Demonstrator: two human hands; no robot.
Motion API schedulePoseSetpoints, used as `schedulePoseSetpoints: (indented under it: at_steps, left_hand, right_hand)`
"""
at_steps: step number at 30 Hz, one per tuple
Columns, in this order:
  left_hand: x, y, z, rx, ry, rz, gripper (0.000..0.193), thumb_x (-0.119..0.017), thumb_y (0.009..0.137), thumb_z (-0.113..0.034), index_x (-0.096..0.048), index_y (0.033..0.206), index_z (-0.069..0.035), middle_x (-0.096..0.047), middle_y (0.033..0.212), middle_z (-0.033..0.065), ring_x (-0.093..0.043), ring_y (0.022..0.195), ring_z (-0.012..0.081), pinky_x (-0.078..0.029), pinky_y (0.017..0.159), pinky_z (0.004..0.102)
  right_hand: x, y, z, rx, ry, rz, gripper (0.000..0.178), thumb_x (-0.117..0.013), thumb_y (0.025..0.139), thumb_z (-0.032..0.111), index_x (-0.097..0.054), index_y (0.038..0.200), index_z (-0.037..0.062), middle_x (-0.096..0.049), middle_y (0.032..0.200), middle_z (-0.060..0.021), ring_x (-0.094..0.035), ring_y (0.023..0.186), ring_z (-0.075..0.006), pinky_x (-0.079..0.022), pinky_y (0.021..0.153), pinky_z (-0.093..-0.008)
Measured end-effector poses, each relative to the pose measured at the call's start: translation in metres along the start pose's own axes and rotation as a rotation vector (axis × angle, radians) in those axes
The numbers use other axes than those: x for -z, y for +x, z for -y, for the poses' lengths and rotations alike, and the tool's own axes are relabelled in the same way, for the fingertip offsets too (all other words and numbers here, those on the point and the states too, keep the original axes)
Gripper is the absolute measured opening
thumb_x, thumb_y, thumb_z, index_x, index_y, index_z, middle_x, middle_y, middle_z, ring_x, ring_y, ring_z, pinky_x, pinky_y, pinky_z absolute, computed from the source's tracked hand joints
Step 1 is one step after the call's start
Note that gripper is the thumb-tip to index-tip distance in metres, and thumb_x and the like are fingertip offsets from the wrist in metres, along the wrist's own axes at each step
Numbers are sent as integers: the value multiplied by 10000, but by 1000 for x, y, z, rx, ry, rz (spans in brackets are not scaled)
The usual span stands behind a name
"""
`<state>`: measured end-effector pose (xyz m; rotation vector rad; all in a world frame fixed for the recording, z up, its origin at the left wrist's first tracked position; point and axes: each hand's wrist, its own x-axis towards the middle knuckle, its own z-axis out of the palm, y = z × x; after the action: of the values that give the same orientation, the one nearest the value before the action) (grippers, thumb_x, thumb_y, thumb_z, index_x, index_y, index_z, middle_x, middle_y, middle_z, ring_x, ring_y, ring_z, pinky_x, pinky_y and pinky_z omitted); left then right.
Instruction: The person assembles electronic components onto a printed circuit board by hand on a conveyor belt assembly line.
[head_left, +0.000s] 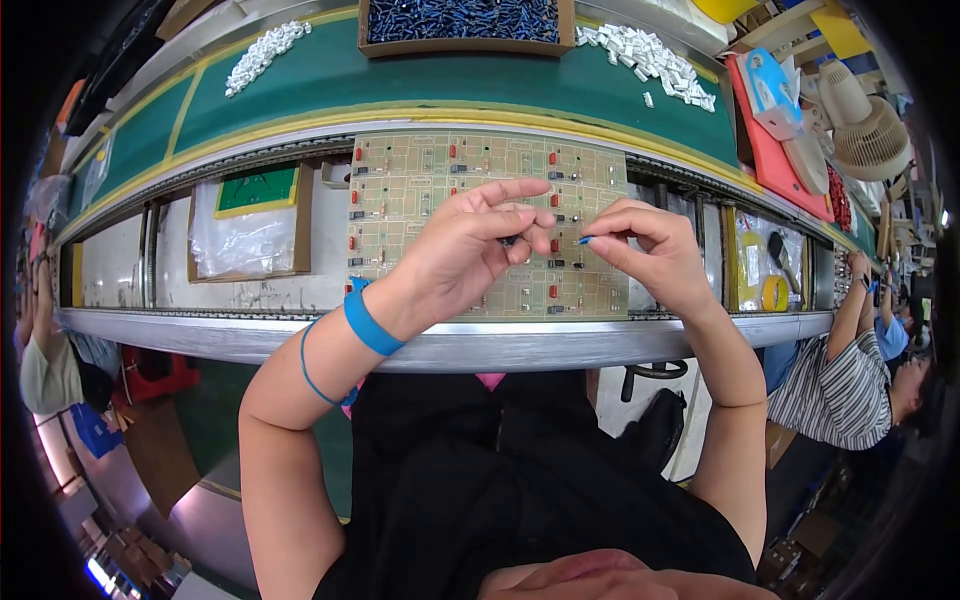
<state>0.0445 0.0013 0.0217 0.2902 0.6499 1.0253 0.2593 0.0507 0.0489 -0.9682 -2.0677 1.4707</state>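
A pale green circuit board panel (400, 200) lies across the rails in front of me, with rows of red, black and white parts on it. Above its right half, my right hand (660, 255) pinches a small blue electronic component (586, 240) between thumb and fingertips. My left hand (465, 240) is over the middle of the panel, palm turned up. Its lower fingers curl around small dark blue components (508, 240), mostly hidden, while the index finger stretches to the right. A blue wrist strap (370, 318) circles my left wrist.
A cardboard box of blue components (460, 45) stands on the green shelf beyond the rails. White parts lie in a left pile (265, 58) and a right pile (655, 60). A box with plastic wrap (245, 240) sits left; a fan (870, 135) and another person (840, 370) are right.
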Motion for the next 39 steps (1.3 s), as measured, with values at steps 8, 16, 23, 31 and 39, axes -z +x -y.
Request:
schedulePoseSetpoints:
  at_steps: [8, 16, 23, 31, 39]
  left_hand:
    - [-5, -2, -2, 22, 76, -61, 282, -516, 907, -152, -504, 1132, 18, -620, 820, 68, -578, 625, 104, -390, 474, 160]
    - [1, -2, 0, 21, 116, -34, 261, -500, 920, -215, -544, 1056, 3, -513, 672, -1, -402, 494, 57, -295, 429, 164]
    - [-5, -3, 0, -8, 110, -43, 303, -480, 919, -145, -492, 1180, 9, -526, 769, 1, -404, 557, 48, -291, 449, 160]
    - [2, -1, 4, -19, 109, 5, 322, -495, 906, -108, -463, 1204, 9, -554, 777, 11, -424, 563, 50, -309, 453, 170]
    - [0, -1, 4, -15, 101, -20, 310, -511, 897, -101, -475, 1186, 2, -549, 748, 11, -438, 565, 51, -319, 460, 171]
  right_hand:
    - [-8, -27, -4, 125, -526, 54, 69, -657, 720, 75, -626, 761, 30, -542, 765, -52, -521, 809, -214, -377, 752, -318]
    - [-20, -37, -14, 83, -574, 70, 90, -663, 720, 111, -618, 732, 34, -531, 749, -53, -500, 790, -225, -366, 759, -332]
    - [-23, -39, -15, 99, -580, 54, 101, -669, 703, 102, -612, 726, 22, -519, 740, -71, -492, 774, -251, -401, 725, -350]
    - [-26, -41, -14, 124, -566, 33, 98, -678, 690, 77, -612, 729, 15, -523, 752, -77, -494, 759, -252, -425, 681, -340]
    - [-27, -42, -16, 137, -569, 23, 115, -688, 681, 67, -602, 734, 11, -525, 760, -80, -499, 760, -253, -431, 652, -334]
